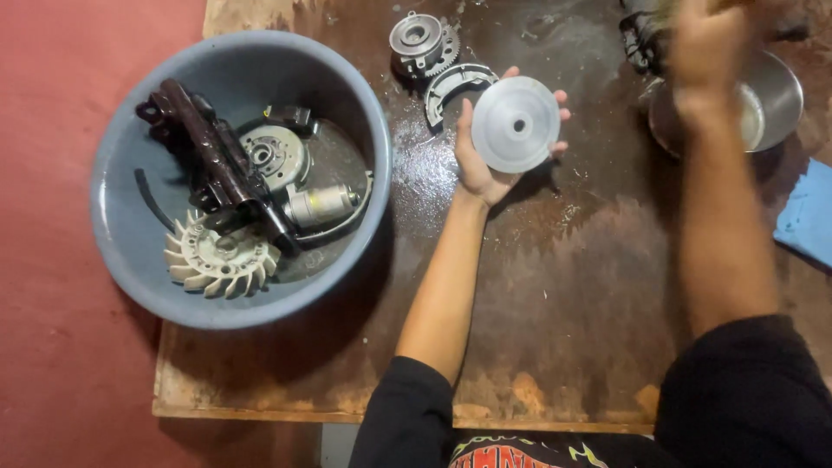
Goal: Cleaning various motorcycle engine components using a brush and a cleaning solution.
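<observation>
Holding a round grey metal disc in the left hand, fingers curled about its rim, above the stained wooden desk. Beside it, a blue basin of engine parts. Farther off, the right hand blurred over a steel bowl, grip impossible to tell.

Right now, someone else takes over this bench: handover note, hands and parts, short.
Left hand: palm up, holding a round grey metal disc with a centre hole, above the wet wooden board.
Right hand: raised over the steel bowl, motion-blurred; whether its grip holds anything cannot be told.
On the board behind the disc: a toothed round assembly and a curved shoe-shaped piece.
Grey plastic basin at left holds a white finned fan, a dark long part and a small cylinder.
Done and left: not readable from one view.
</observation>
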